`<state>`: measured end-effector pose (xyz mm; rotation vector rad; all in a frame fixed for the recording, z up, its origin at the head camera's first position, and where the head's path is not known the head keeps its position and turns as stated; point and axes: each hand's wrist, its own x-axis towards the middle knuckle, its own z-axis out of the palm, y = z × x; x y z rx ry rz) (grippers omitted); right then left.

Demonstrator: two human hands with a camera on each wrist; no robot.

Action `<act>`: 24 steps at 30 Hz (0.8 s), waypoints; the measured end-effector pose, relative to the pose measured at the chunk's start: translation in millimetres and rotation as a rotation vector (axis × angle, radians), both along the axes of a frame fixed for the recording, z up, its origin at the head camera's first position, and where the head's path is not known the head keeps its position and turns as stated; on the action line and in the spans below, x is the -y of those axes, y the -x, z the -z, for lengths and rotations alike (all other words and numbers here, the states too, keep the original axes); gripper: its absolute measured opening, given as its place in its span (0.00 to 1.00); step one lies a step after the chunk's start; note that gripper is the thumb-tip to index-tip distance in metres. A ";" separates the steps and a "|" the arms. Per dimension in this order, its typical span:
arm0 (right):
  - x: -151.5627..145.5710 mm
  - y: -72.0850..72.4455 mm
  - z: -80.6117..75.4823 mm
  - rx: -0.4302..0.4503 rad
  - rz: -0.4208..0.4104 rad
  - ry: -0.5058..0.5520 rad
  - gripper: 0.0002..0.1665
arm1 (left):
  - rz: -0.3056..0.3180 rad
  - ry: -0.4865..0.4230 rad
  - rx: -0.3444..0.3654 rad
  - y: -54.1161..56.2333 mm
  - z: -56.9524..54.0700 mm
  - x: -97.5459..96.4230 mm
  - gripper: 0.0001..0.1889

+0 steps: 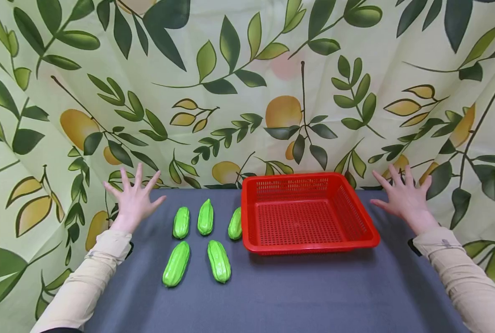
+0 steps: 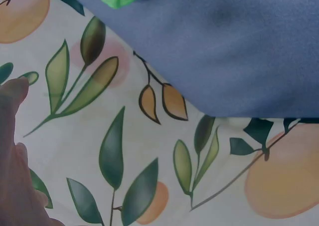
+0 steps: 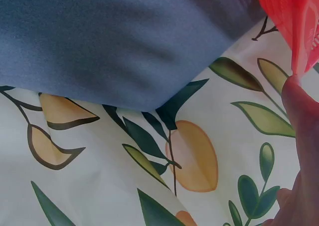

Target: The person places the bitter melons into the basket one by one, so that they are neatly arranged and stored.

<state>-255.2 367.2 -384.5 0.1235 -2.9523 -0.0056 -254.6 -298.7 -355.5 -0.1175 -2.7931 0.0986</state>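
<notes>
My left hand (image 1: 133, 202) is held up at the left with its fingers spread, holding nothing. Nearest to it are several bright green, ridged, gourd-like vegetables, among them an upper left one (image 1: 181, 222), a pointed one (image 1: 205, 217) and a long lower one (image 1: 176, 264). Another (image 1: 220, 261) lies lower right, and one (image 1: 235, 224) is partly hidden behind the red plastic basket (image 1: 310, 248). To the right of this basket, my right hand (image 1: 405, 201) also has spread fingers and nothing in it. Each wrist view catches only part of its hand at the edge.
A grey-blue table (image 1: 297, 296) carries the vegetables and the basket, whose perforated floor shows bare. Behind and at both sides hangs a cloth (image 1: 239, 101) printed with leaves and orange fruit. Light sleeves cover both forearms.
</notes>
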 end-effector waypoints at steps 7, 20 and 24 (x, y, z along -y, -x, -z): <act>1.2 -4.1 2.3 0.035 0.014 0.026 0.53 | 0.006 0.009 0.025 -1.0 0.5 -5.8 0.40; 8.4 -16.8 -6.3 0.050 -0.017 0.049 0.54 | 0.021 -0.054 0.052 -12.4 -0.5 -5.5 0.41; 11.9 -21.8 -6.5 0.046 -0.015 0.057 0.54 | 0.029 -0.067 0.035 -18.2 -0.2 -6.3 0.41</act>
